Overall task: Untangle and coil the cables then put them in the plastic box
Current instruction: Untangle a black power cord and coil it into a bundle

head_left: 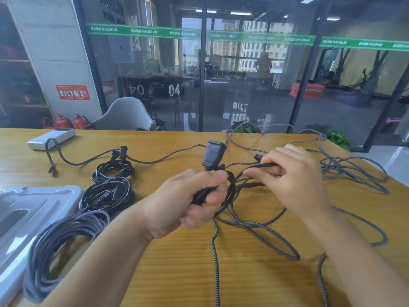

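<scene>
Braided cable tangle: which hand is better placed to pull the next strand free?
Right. The right hand already pinches a strand beside the knot, with the loose braided cable on its side. The left hand grips the bundle below the black plug, anchoring it.

Two bare forearms enter from the lower edge of the view, each ending in a bare hand: the left hand (194, 196) and the right hand (294, 180). No sleeve, glove, watch, or ring is visible on either arm. Fingernails are short and unpainted.
</scene>
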Motion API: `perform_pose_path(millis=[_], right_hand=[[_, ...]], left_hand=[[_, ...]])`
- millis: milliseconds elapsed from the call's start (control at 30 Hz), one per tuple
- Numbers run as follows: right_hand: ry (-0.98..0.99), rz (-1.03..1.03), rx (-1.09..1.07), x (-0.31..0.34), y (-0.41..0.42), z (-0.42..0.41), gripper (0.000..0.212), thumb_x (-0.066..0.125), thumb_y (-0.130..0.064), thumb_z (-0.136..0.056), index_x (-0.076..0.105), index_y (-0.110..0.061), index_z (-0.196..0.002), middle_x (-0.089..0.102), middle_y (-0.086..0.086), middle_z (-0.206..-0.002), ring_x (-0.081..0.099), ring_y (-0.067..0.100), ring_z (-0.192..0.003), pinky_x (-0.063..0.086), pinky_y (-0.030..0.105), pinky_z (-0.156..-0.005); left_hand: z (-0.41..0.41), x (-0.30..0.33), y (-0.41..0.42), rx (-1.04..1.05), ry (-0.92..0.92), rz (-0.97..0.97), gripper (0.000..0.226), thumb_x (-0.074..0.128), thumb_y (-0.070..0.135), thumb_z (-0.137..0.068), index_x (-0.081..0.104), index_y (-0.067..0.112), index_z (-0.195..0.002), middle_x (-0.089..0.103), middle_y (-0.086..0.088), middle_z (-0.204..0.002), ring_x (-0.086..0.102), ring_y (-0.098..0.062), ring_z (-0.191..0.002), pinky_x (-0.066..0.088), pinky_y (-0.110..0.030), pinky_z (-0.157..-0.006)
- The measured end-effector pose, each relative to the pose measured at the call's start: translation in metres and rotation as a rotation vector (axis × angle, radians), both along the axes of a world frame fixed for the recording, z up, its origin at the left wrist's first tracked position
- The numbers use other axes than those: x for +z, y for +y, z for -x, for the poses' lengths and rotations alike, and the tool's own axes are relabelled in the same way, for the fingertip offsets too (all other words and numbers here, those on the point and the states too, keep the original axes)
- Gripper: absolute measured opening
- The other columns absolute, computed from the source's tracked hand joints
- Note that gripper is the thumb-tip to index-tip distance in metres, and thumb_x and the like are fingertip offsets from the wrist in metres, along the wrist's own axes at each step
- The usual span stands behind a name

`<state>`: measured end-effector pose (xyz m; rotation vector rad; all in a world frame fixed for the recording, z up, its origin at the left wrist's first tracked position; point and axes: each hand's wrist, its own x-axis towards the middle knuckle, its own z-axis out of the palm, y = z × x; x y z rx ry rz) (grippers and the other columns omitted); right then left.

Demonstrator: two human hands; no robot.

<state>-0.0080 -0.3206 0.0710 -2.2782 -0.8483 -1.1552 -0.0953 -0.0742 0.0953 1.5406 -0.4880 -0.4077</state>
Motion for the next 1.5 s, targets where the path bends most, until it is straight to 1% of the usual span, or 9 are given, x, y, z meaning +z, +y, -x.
perform_pose_path(millis=[133, 333, 533, 733, 900, 1067, 1200, 1367, 1500], right_hand=[[-0.165, -0.15, -0.012, 0.005, 0.02, 0.024, 0.051, 0.083, -0.056, -0.082, 0.062, -0.013, -0.065, 0.039, -0.011, -0.057, 0.038, 0.014, -0.053, 0.032, 0.027, -0.053], [0.127, -0.274, 0.251, 0.003, 0.038, 0.045, 0.022, 0.076, -0.028, -0.097, 0.074, -0.013, -0.08, 0.063, -0.004, -0.065, 0.058, 0.017, -0.059, 0.043, 0.032, -0.052], [0.162, 0.015, 0.334, -0.008, 0.049, 0.057, 0.04, 0.052, -0.031, -0.104, 0.065, -0.017, -0.14, 0.052, -0.023, -0.074, 0.046, 0.005, -0.06, 0.045, 0.029, -0.054], [0.095, 0.33, 0.346, -0.021, 0.067, 0.074, 0.054, 0.043, -0.035, -0.11, 0.032, -0.021, -0.161, 0.056, -0.014, -0.068, 0.047, 0.01, -0.057, 0.042, 0.031, -0.051], [0.335, 0.262, 0.413, -0.024, 0.062, 0.065, 0.038, 0.03, -0.056, -0.11, 0.051, -0.034, -0.133, 0.064, -0.011, -0.074, 0.061, 0.01, -0.067, 0.052, 0.039, -0.061], [0.114, 0.196, 0.066, -0.014, 0.037, 0.036, 0.042, 0.049, -0.061, -0.1, 0.07, -0.028, -0.083, 0.052, -0.016, -0.077, 0.048, 0.009, -0.076, 0.038, 0.029, -0.062], [0.339, 0.01, -0.096, -0.008, 0.03, 0.038, 0.028, 0.064, -0.056, -0.094, 0.071, -0.034, -0.078, 0.057, -0.011, -0.052, 0.056, 0.009, -0.052, 0.044, 0.026, -0.05], [0.963, -0.678, 0.353, -0.002, 0.036, 0.037, 0.024, 0.052, 0.002, -0.099, 0.071, -0.011, -0.102, 0.078, 0.001, -0.107, 0.075, 0.02, -0.101, 0.06, 0.043, -0.09], [1.011, -1.225, 0.612, 0.005, 0.04, 0.035, 0.026, 0.052, 0.001, -0.103, 0.055, -0.011, -0.126, 0.073, 0.011, -0.096, 0.066, 0.021, -0.076, 0.055, 0.039, -0.079]], left_hand=[[-0.003, -0.007, -0.01, 0.004, -0.092, -0.139, 0.04, 0.044, 0.043, -0.099, 0.045, 0.018, -0.067, 0.027, -0.001, -0.05, 0.018, -0.017, -0.046, 0.021, -0.024, -0.044], [-0.011, -0.022, -0.019, 0.194, -0.114, -0.129, 0.043, 0.042, 0.04, -0.11, 0.045, 0.014, -0.076, 0.03, -0.002, -0.057, 0.021, -0.019, -0.055, 0.017, -0.033, -0.053], [-0.017, -0.023, -0.013, 0.395, -0.094, 0.06, 0.055, 0.045, 0.063, -0.101, 0.045, 0.023, -0.063, 0.028, -0.003, -0.057, 0.022, -0.023, -0.057, 0.024, -0.03, -0.052], [-0.025, -0.018, 0.003, 0.632, -0.143, 0.272, 0.039, 0.048, 0.037, -0.103, 0.044, 0.02, -0.068, 0.03, -0.001, -0.058, 0.025, -0.018, -0.052, 0.024, -0.03, -0.051], [-0.023, -0.004, 0.019, 0.619, -0.092, 0.462, 0.043, 0.035, 0.038, -0.111, 0.04, 0.017, -0.073, 0.034, -0.004, -0.059, 0.033, -0.02, -0.051, 0.032, -0.029, -0.053], [-0.012, 0.0, 0.013, 0.442, 0.011, 0.573, 0.041, 0.038, 0.04, -0.108, 0.041, 0.017, -0.075, 0.033, -0.001, -0.058, 0.041, -0.022, -0.053, 0.038, -0.033, -0.06], [-0.008, 0.0, 0.009, 0.32, 0.015, 0.619, 0.04, 0.039, 0.037, -0.106, 0.042, 0.019, -0.07, 0.024, 0.006, -0.051, 0.026, -0.014, -0.046, 0.024, -0.029, -0.054], [-0.007, -0.003, 0.004, 0.359, -0.012, 0.431, 0.044, 0.042, 0.041, -0.101, 0.04, 0.022, -0.062, 0.017, 0.007, -0.05, 0.013, -0.013, -0.045, 0.009, -0.031, -0.051], [-0.006, -0.005, -0.005, 0.377, -0.009, 0.313, 0.047, 0.047, 0.051, -0.097, 0.038, 0.022, -0.06, 0.018, 0.005, -0.051, 0.011, -0.014, -0.047, 0.009, -0.03, -0.049]])
